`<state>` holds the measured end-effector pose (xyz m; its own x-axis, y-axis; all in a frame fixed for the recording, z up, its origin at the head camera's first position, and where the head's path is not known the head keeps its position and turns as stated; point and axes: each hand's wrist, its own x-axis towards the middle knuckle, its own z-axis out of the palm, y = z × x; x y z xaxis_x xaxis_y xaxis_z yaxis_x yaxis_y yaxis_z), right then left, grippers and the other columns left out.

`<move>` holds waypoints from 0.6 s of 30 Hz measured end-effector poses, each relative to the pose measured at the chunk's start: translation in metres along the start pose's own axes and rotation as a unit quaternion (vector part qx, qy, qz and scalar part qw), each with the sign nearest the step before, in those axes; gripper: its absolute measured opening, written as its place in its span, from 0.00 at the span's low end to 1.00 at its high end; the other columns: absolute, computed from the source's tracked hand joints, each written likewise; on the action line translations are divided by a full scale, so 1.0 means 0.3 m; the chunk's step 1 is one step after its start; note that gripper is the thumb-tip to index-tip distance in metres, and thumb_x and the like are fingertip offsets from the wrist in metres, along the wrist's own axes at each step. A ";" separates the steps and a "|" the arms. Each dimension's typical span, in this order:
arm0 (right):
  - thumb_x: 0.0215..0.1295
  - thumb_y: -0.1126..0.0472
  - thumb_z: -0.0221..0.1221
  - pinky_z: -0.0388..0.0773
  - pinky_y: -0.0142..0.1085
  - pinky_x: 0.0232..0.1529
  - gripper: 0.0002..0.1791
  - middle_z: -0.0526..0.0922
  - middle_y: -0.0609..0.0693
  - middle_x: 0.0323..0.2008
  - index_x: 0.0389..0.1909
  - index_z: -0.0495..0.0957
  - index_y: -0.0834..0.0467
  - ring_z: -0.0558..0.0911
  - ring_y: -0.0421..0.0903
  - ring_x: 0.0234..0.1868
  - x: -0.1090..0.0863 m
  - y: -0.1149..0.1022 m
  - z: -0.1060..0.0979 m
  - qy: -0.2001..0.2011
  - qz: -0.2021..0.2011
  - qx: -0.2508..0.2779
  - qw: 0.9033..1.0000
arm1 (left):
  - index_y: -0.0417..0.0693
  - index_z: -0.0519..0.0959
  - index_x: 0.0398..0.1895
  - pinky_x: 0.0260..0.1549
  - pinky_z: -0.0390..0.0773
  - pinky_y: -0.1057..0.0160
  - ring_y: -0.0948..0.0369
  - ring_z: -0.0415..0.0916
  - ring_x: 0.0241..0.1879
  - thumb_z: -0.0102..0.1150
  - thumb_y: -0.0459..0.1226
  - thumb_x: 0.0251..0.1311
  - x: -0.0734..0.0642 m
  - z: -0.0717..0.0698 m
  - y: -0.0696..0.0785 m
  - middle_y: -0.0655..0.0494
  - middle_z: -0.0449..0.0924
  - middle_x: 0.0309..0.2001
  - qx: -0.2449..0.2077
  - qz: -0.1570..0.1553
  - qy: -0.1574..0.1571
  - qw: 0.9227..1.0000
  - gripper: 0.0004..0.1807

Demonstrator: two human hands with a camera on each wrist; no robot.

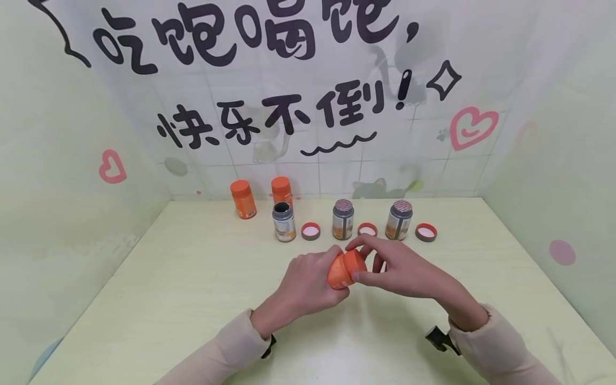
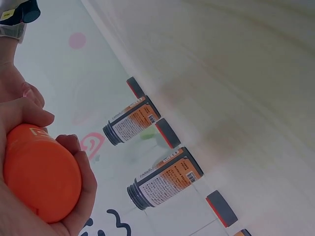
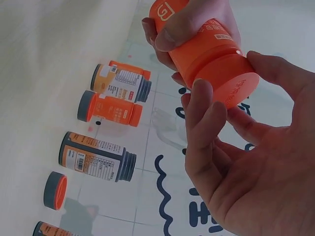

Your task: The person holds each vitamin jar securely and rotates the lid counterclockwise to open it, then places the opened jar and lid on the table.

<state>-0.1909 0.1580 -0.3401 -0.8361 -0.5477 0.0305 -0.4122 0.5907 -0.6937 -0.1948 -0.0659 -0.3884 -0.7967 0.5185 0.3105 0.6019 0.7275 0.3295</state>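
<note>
My left hand [image 1: 305,280] grips an orange plastic bottle [image 1: 338,274] above the table, tilted with its top toward the right. Its orange screw cap [image 1: 356,262] sits on the bottle. Fingers and thumb of my right hand [image 1: 406,268] pinch the cap's rim from the right. In the right wrist view the cap [image 3: 224,78] shows raised lettering on top, and the fingertips touch its edge. The left wrist view shows the round bottom of the orange bottle [image 2: 44,179] inside my left palm.
Behind the hands stand a grey bottle [image 1: 285,227] with a dark open mouth and two grey bottles [image 1: 343,224] [image 1: 397,224] with patterned seals. Grey caps [image 1: 310,231] [image 1: 368,229] [image 1: 426,232] lie upturned beside them. Two capped orange bottles [image 1: 244,203] [image 1: 281,187] stand near the back wall.
</note>
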 end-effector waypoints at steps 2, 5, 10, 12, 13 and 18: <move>0.66 0.50 0.67 0.82 0.36 0.32 0.24 0.84 0.44 0.45 0.61 0.74 0.43 0.83 0.40 0.32 -0.002 0.001 -0.003 0.004 -0.018 -0.012 1.000 | 0.53 0.74 0.48 0.23 0.71 0.71 0.68 0.70 0.22 0.74 0.46 0.51 -0.001 0.001 -0.001 0.64 0.78 0.28 -0.002 -0.002 0.001 1.000 0.24; 0.65 0.50 0.68 0.82 0.36 0.32 0.26 0.84 0.45 0.47 0.62 0.74 0.45 0.83 0.40 0.33 -0.001 0.000 -0.003 0.008 -0.020 -0.016 1.000 | 0.53 0.74 0.47 0.23 0.71 0.71 0.68 0.70 0.22 0.74 0.46 0.50 -0.001 0.000 -0.001 0.64 0.78 0.27 -0.001 0.000 0.002 1.000 0.24; 0.67 0.39 0.63 0.80 0.39 0.32 0.25 0.85 0.46 0.43 0.59 0.75 0.46 0.83 0.43 0.31 0.007 -0.010 0.012 0.021 0.044 -0.002 0.999 | 0.53 0.75 0.48 0.22 0.72 0.72 0.68 0.71 0.22 0.75 0.47 0.50 -0.002 -0.005 0.001 0.64 0.80 0.28 -0.002 0.005 0.003 1.000 0.25; 0.70 0.37 0.60 0.80 0.40 0.31 0.23 0.85 0.48 0.37 0.56 0.76 0.47 0.82 0.44 0.28 0.012 -0.010 0.021 0.018 0.063 0.013 0.998 | 0.54 0.75 0.49 0.24 0.72 0.72 0.68 0.72 0.23 0.75 0.48 0.50 -0.002 -0.006 0.001 0.64 0.81 0.30 -0.002 0.005 0.002 1.000 0.25; 0.71 0.37 0.58 0.80 0.40 0.30 0.21 0.85 0.49 0.34 0.53 0.77 0.47 0.83 0.46 0.26 0.014 -0.010 0.025 0.014 0.067 0.024 0.997 | 0.54 0.75 0.49 0.24 0.73 0.72 0.68 0.72 0.24 0.75 0.48 0.50 -0.002 -0.005 0.001 0.63 0.82 0.31 -0.003 0.005 0.001 1.000 0.25; 0.72 0.41 0.59 0.82 0.41 0.29 0.15 0.83 0.49 0.30 0.51 0.77 0.45 0.83 0.46 0.25 0.014 -0.003 0.031 -0.004 0.049 0.039 0.998 | 0.54 0.75 0.49 0.24 0.72 0.73 0.69 0.72 0.23 0.75 0.48 0.51 -0.003 -0.002 0.002 0.64 0.81 0.30 -0.003 0.007 -0.001 1.000 0.25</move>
<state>-0.1906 0.1496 -0.3461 -0.8681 -0.4944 -0.0445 -0.2995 0.5932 -0.7472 -0.1937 -0.0661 -0.3879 -0.7882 0.5300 0.3126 0.6134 0.7172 0.3308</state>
